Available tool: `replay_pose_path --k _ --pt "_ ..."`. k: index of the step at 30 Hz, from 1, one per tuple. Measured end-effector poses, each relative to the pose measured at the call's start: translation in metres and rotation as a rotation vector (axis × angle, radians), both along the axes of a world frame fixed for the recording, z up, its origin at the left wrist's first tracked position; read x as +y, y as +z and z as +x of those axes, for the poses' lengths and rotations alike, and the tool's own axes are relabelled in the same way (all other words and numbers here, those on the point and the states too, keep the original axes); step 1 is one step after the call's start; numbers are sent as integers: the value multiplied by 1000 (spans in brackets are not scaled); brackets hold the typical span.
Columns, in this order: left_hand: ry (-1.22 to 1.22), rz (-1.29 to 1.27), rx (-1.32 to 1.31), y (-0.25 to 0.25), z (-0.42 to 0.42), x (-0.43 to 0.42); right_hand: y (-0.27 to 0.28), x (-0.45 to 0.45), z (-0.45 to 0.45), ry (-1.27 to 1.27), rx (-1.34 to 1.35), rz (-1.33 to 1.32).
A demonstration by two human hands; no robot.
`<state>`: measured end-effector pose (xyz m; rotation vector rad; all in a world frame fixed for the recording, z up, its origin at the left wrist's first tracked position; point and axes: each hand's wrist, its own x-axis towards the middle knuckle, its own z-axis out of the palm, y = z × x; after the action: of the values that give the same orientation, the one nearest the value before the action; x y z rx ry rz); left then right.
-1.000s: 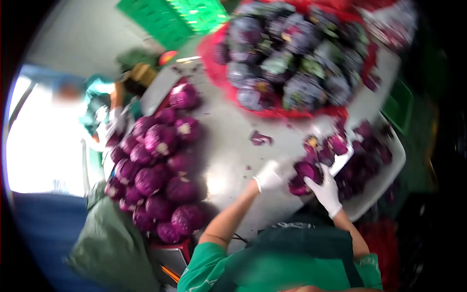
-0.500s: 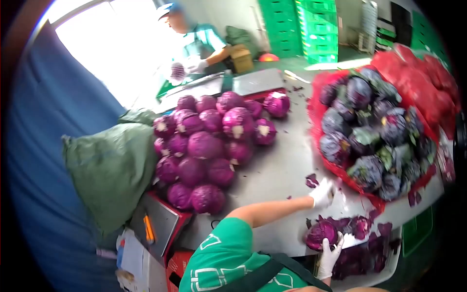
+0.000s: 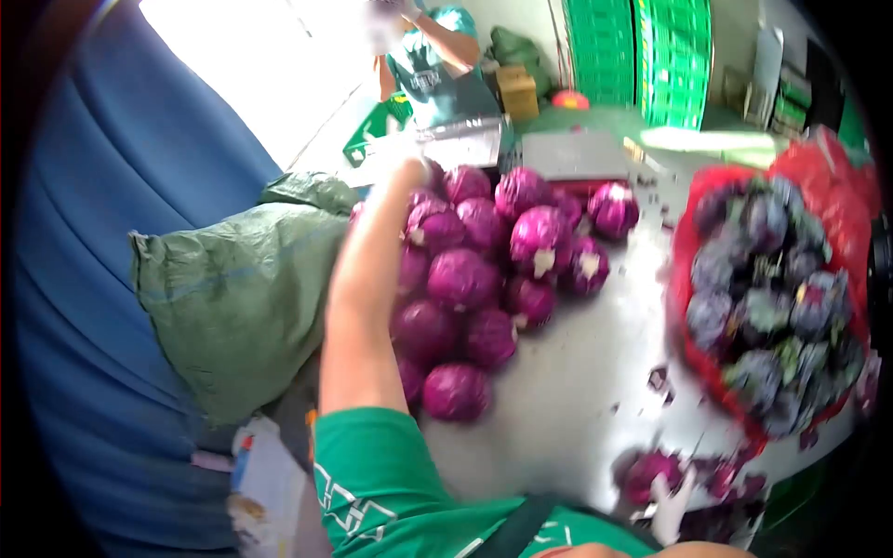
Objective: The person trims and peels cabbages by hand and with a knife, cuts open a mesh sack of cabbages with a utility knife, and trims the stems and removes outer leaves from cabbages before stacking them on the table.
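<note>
My left arm stretches over the pile of trimmed red cabbages (image 3: 463,279). My left hand (image 3: 406,160), at the pile's far end, is blurred by motion and bright light, so its fingers and anything in them do not show. At the lower right, my white-gloved right hand (image 3: 672,507) rests against the side of a single red cabbage (image 3: 648,474), with fingers and thumb around its near edge. Loose purple leaves (image 3: 721,476) lie beside that cabbage.
A red mesh sack (image 3: 684,307) full of untrimmed cabbages stands on the metal table (image 3: 558,395) at right. A green woven sack (image 3: 237,298) lies at left by a blue curtain (image 3: 70,307). Across the table a co-worker (image 3: 437,74) raises both hands. Green crates (image 3: 674,60) stand behind.
My left hand has swung from the table beside the mesh sack to the far end of the cabbage pile. My right hand stays at its cabbage. The view has shifted left; the co-worker's hands have risen.
</note>
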<state>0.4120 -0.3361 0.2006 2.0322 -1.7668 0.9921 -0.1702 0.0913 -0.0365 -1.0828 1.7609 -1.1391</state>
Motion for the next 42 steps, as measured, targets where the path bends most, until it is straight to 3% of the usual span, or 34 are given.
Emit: replay_pose_path --k 1,2,3,5,6,8,10,12,14,17,20,22,24,25,27,42 --pt "-61 -69 -122 -14 -11 -13 -25 3 -12 48 177 -15" --pt "0 189 327 4 -66 0 -31 6 -10 12 107 -29" --pt "-23 506 217 6 -96 5 -27 3 -2 5 117 -23" --pt "-326 387 85 -10 -157 31 -4 -3 -3 85 312 108" --pt "-384 602 161 11 -199 50 0 -5 -2 103 383 112" --pt "-828 403 104 -17 -247 77 -10 -5 -4 8 198 102" --pt "-982 452 119 -21 -297 126 0 -9 -1 -18 131 110" --pt "-1172 550 65 -34 -331 168 1 -10 3 -24 257 136" --pt "-1281 706 165 -73 -354 206 8 -12 5 13 266 120" --pt "-1266 980 257 -129 -378 247 6 -17 9 -70 289 155" --pt "-1157 1231 470 -150 -393 283 -12 -21 3 -159 183 124" --pt "-1108 1196 703 -172 -403 309 -22 -22 0 -184 224 121" --pt "-1105 1232 763 -189 -409 328 -25 -22 -8 -105 140 103" --pt "-1149 1119 811 -221 -417 336 -32 -21 -7 -131 220 62" --pt "-1100 1062 813 -234 -427 347 -23 -20 -2 -159 351 85" --pt "-1089 880 892 -251 -441 346 -22 -1 -10 -53 384 -16"
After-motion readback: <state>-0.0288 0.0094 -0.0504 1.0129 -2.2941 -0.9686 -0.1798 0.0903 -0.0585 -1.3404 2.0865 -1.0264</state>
